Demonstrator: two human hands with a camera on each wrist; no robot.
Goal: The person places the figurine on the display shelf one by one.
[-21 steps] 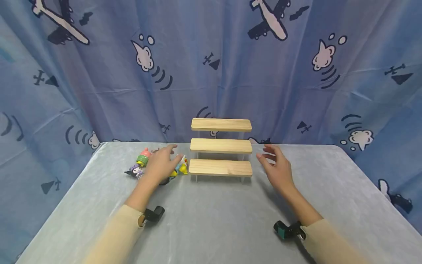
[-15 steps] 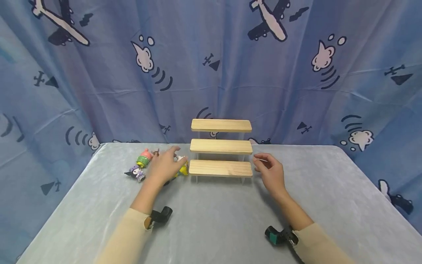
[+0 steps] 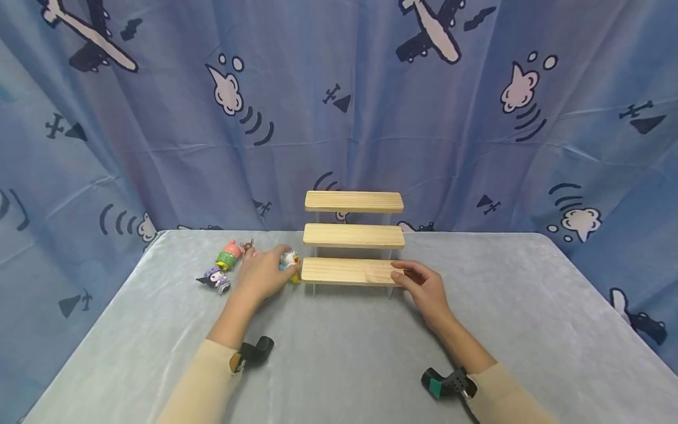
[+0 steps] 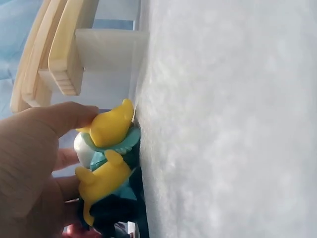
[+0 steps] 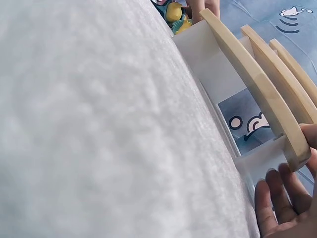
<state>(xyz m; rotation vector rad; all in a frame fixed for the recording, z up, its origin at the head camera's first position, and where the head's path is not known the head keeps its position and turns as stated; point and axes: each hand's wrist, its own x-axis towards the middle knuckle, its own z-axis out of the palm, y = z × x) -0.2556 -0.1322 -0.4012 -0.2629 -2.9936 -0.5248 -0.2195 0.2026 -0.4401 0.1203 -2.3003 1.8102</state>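
Note:
My left hand (image 3: 261, 274) is at the cluster of small figurines on the left. In the left wrist view its thumb lies on a figurine (image 4: 110, 129) with yellow feet and a teal and white body, while the fingers reach round the far side. Just beside it is a second figurine (image 4: 105, 181) with yellow feet and dark teal parts, partly behind the fingers. My right hand (image 3: 425, 290) grips the right end of the lowest wooden shelf (image 3: 346, 271), thumb on top and fingers underneath by the clear support (image 5: 262, 159).
The three-tier stand also has a middle shelf (image 3: 352, 235) and a top shelf (image 3: 352, 201). Further left lie a pink-and-green figurine (image 3: 228, 255), a purple-and-black one (image 3: 215, 279) and a small brown one (image 3: 247, 245). A patterned blue curtain (image 3: 296, 118) hangs behind the grey-white table (image 3: 328, 353).
My right hand has moved left and nearer, from beside the stand onto the lowest shelf's end. My left hand has shifted right and its fingers have come down around the yellow-footed figurine.

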